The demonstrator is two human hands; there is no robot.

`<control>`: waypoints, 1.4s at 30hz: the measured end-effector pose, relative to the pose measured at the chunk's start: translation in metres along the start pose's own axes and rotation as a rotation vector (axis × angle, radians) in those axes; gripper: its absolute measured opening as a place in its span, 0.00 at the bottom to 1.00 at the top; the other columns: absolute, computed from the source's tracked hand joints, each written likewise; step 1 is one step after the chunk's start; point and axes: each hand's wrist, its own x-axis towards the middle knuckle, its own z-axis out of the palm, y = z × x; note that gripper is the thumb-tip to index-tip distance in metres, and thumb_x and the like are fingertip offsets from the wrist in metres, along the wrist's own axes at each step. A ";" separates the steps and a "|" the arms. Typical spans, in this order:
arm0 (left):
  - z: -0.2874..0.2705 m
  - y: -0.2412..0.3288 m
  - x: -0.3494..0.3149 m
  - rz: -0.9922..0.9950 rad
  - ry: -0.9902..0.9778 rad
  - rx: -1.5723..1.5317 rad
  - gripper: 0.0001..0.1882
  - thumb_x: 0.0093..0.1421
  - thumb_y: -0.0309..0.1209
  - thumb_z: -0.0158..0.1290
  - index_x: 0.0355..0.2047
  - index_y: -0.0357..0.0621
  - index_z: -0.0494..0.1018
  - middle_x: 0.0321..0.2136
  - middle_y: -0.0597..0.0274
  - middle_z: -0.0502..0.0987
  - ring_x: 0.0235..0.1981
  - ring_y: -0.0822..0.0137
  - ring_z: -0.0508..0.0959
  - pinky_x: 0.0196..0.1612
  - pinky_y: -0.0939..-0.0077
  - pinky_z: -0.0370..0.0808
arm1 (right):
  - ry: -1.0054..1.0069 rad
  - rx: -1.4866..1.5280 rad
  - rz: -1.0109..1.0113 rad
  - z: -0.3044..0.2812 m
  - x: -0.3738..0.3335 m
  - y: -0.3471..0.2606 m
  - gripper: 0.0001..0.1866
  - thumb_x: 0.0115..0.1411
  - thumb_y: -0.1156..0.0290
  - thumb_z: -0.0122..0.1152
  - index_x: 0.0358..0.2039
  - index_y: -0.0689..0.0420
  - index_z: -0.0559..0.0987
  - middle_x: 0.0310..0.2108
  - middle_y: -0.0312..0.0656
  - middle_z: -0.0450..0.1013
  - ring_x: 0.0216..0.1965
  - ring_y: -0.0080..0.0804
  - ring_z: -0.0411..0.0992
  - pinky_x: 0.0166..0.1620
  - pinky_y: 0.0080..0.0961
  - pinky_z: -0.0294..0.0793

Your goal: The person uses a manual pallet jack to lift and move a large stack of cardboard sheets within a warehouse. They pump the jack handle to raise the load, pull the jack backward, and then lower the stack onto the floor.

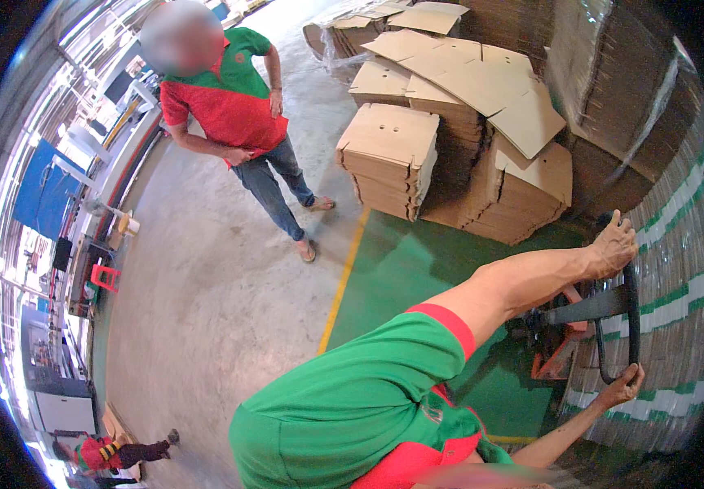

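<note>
A black loop handle [634, 318] of a pallet jack stands at the right, joined to a dark shaft and an orange-red frame [551, 359]. My left hand [610, 247] is closed at the handle's upper end, its arm stretched out from a green sleeve with a red cuff. Lower down, the fingers of my right hand [625, 388] curl around the handle's bottom corner. Just beyond the handle rises a tall wrapped stack [670, 326] of layered sheets with green and white bands.
Stacks of flat brown cardboard [388, 143] stand at the upper right, some sheets lying askew on top. A person [225, 106] in a red and green shirt stands at the upper left. Another person [111, 452] is at the lower left. Machines and a red stool [105, 278] line the left side.
</note>
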 end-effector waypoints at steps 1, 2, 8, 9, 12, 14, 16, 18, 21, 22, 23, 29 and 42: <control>-0.001 0.001 0.000 -0.013 -0.081 0.011 0.16 0.49 0.39 0.59 0.36 0.44 0.80 0.39 0.48 0.76 0.50 0.46 0.72 0.59 0.29 0.59 | -0.019 0.015 0.074 -0.001 -0.001 0.000 0.15 0.69 0.59 0.59 0.37 0.58 0.80 0.25 0.30 0.66 0.26 0.20 0.61 0.28 0.26 0.62; -0.003 0.002 0.000 -0.022 -0.077 0.001 0.16 0.50 0.39 0.59 0.36 0.44 0.80 0.39 0.48 0.76 0.50 0.47 0.72 0.59 0.29 0.59 | -0.008 0.001 -0.002 0.000 -0.001 0.000 0.15 0.69 0.59 0.59 0.37 0.59 0.80 0.25 0.31 0.67 0.26 0.20 0.61 0.29 0.26 0.62; -0.010 0.005 -0.007 -0.054 -0.104 0.017 0.15 0.51 0.40 0.58 0.35 0.45 0.80 0.38 0.48 0.76 0.50 0.46 0.72 0.59 0.28 0.58 | -0.039 0.001 -0.122 -0.002 -0.005 0.001 0.16 0.67 0.60 0.62 0.42 0.62 0.80 0.33 0.36 0.73 0.29 0.22 0.66 0.30 0.21 0.66; -0.011 0.006 -0.010 -0.052 -0.101 0.038 0.15 0.50 0.40 0.58 0.35 0.45 0.81 0.38 0.49 0.76 0.50 0.46 0.72 0.59 0.28 0.58 | -0.044 -0.003 -0.152 -0.004 -0.006 0.001 0.16 0.67 0.59 0.62 0.42 0.62 0.80 0.33 0.36 0.73 0.29 0.22 0.66 0.30 0.21 0.66; -0.013 0.008 -0.017 -0.042 -0.089 0.043 0.16 0.50 0.41 0.58 0.34 0.45 0.81 0.37 0.49 0.75 0.48 0.47 0.71 0.58 0.28 0.58 | -0.084 -0.027 -0.091 -0.009 -0.012 0.001 0.16 0.66 0.59 0.62 0.41 0.61 0.80 0.34 0.37 0.74 0.29 0.22 0.66 0.30 0.22 0.67; -0.017 0.012 -0.021 -0.043 -0.098 0.041 0.16 0.49 0.41 0.58 0.34 0.45 0.81 0.38 0.49 0.75 0.48 0.47 0.71 0.58 0.28 0.58 | -0.097 -0.015 -0.032 -0.013 -0.015 0.000 0.16 0.66 0.59 0.63 0.41 0.61 0.80 0.33 0.38 0.74 0.29 0.23 0.66 0.30 0.23 0.67; -0.024 0.016 -0.025 -0.063 -0.149 0.066 0.16 0.49 0.41 0.59 0.34 0.45 0.81 0.38 0.50 0.75 0.47 0.47 0.71 0.58 0.28 0.59 | -0.107 0.032 0.030 -0.016 -0.017 -0.001 0.16 0.66 0.59 0.63 0.40 0.61 0.80 0.33 0.38 0.74 0.28 0.23 0.66 0.30 0.23 0.67; -0.033 0.020 -0.029 -0.053 -0.061 0.055 0.16 0.48 0.41 0.59 0.33 0.45 0.81 0.38 0.49 0.75 0.47 0.47 0.71 0.57 0.30 0.59 | -0.101 0.006 -0.113 -0.017 -0.018 -0.002 0.15 0.66 0.60 0.63 0.40 0.61 0.80 0.32 0.38 0.74 0.29 0.25 0.67 0.32 0.25 0.68; -0.049 0.026 -0.035 -0.052 -0.079 0.074 0.15 0.49 0.40 0.58 0.32 0.45 0.81 0.37 0.50 0.76 0.47 0.48 0.71 0.57 0.32 0.60 | -0.088 0.015 -0.092 -0.019 -0.020 -0.003 0.14 0.66 0.61 0.62 0.40 0.61 0.80 0.32 0.39 0.74 0.31 0.27 0.68 0.35 0.26 0.70; -0.055 0.029 -0.038 -0.046 -0.159 0.077 0.14 0.49 0.40 0.58 0.32 0.45 0.81 0.37 0.51 0.76 0.47 0.49 0.71 0.57 0.33 0.60 | -0.087 0.009 -0.026 -0.021 -0.022 -0.003 0.14 0.67 0.62 0.62 0.40 0.61 0.80 0.32 0.39 0.74 0.32 0.27 0.69 0.36 0.26 0.70; -0.060 0.031 -0.040 -0.064 -0.105 0.099 0.14 0.50 0.39 0.58 0.32 0.45 0.81 0.37 0.51 0.76 0.47 0.49 0.71 0.57 0.34 0.60 | -0.124 0.020 -0.025 -0.022 -0.024 -0.002 0.14 0.67 0.62 0.61 0.40 0.61 0.80 0.32 0.39 0.74 0.32 0.28 0.68 0.36 0.26 0.70; -0.089 0.046 -0.050 -0.102 -0.114 0.041 0.14 0.49 0.39 0.59 0.34 0.47 0.80 0.38 0.55 0.76 0.47 0.53 0.71 0.58 0.41 0.59 | -0.169 0.052 -0.121 -0.035 -0.036 -0.008 0.13 0.67 0.63 0.60 0.39 0.61 0.79 0.31 0.35 0.72 0.29 0.24 0.64 0.32 0.23 0.65; -0.127 -0.021 -0.035 0.135 -0.359 -0.155 0.43 0.38 0.49 0.72 0.54 0.44 0.72 0.46 0.54 0.76 0.54 0.51 0.72 0.53 0.45 0.67 | -0.622 -0.735 -0.188 0.023 0.012 -0.165 0.25 0.55 0.49 0.68 0.34 0.62 0.80 0.24 0.54 0.75 0.29 0.56 0.75 0.35 0.48 0.70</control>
